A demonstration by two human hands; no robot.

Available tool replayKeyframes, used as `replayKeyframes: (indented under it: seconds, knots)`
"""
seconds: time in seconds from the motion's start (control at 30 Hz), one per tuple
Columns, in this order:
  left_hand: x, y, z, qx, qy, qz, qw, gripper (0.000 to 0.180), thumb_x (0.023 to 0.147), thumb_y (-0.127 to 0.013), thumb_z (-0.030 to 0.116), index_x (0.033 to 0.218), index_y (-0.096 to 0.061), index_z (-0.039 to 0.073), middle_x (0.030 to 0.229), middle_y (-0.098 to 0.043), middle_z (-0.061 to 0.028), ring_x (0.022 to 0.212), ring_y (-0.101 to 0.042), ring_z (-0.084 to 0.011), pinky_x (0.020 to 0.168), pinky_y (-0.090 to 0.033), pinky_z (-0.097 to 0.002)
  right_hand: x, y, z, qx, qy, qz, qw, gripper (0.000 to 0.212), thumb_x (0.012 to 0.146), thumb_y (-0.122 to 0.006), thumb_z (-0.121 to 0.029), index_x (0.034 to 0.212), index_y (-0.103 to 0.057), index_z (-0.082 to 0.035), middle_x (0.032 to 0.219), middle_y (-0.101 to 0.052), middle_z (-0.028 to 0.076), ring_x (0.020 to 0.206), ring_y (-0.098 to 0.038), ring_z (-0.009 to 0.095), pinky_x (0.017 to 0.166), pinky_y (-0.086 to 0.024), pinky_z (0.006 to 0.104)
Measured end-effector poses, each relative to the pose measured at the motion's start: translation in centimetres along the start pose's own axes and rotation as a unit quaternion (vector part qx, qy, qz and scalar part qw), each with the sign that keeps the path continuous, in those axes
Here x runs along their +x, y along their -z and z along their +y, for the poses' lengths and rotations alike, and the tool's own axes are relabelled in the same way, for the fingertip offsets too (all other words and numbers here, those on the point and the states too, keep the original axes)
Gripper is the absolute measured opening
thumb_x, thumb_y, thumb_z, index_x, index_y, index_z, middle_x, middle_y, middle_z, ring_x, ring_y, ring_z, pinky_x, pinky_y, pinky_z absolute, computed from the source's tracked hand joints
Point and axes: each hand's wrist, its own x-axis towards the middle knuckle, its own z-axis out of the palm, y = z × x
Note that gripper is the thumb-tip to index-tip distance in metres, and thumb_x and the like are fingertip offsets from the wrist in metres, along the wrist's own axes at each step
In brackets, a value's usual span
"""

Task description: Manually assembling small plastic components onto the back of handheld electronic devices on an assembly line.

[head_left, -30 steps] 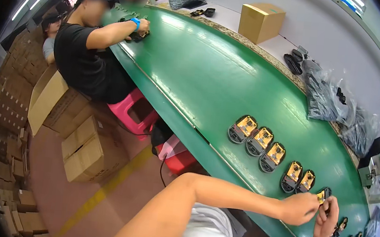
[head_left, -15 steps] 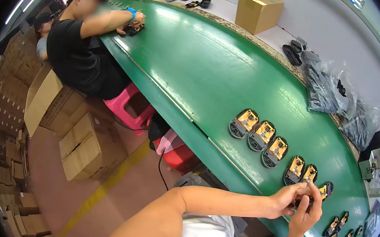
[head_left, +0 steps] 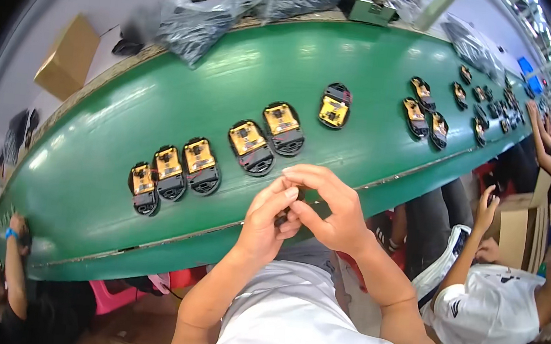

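In front of my body, over the near edge of the green work surface (head_left: 102,221), my two hands meet. The fingers of my left hand (head_left: 264,218) are closed around a small black part (head_left: 282,220), mostly hidden by the fingers. My right hand (head_left: 337,209) touches it from the other side, thumb and fingertips pressed together at the same place. Just beyond my hands lie black oval housings with yellow circuit boards; the nearest housing (head_left: 251,147) is beside another housing (head_left: 283,128). A single housing (head_left: 335,106) lies turned the other way, farther back.
Three more housings (head_left: 200,165) sit to the left, and several others (head_left: 417,117) to the right. Clear plastic bags of black parts (head_left: 204,20), a cardboard box (head_left: 68,56) and a metal box (head_left: 372,2) line the far edge. A person in white (head_left: 493,309) is close on my right.
My view has swung to the right, so the row of housings now appears farther left and people on the right come into sight. Both hands remain together around the small part.
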Motion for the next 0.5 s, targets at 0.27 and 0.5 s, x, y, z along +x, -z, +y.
replayKeyframes:
  seconds: [0.27,0.5]
  knots:
    - [-0.8,0.3,-0.6,0.195,-0.079,0.039,0.977,0.029,0.089,-0.073,0.017,0.088,-0.044,0.013,0.073,-0.051,0.0052,0.054,-0.036,0.0004,0.045,-0.024,-0.018,-1.7,1.0,-0.2,-0.054,0.047,0.016,0.997,0.03,0.074,-0.078,-0.007,0.103,-0.071,-0.006,0.104,-0.069,0.01,0.094,-0.068,0.027,0.08,-0.056,0.0361]
    - [-0.1,-0.5,0.3,0.29,-0.075,0.013,0.954,0.029,0.089,-0.073,0.017,0.084,-0.045,0.012,0.074,-0.053,0.0041,0.057,-0.039,0.0006,0.047,-0.028,-0.0177,-2.5,1.3,0.0,-0.02,0.028,0.045,0.998,0.03,0.076,-0.078,-0.009,0.104,-0.07,-0.005,0.096,-0.069,0.01,0.083,-0.069,0.026,0.074,-0.057,0.0352]
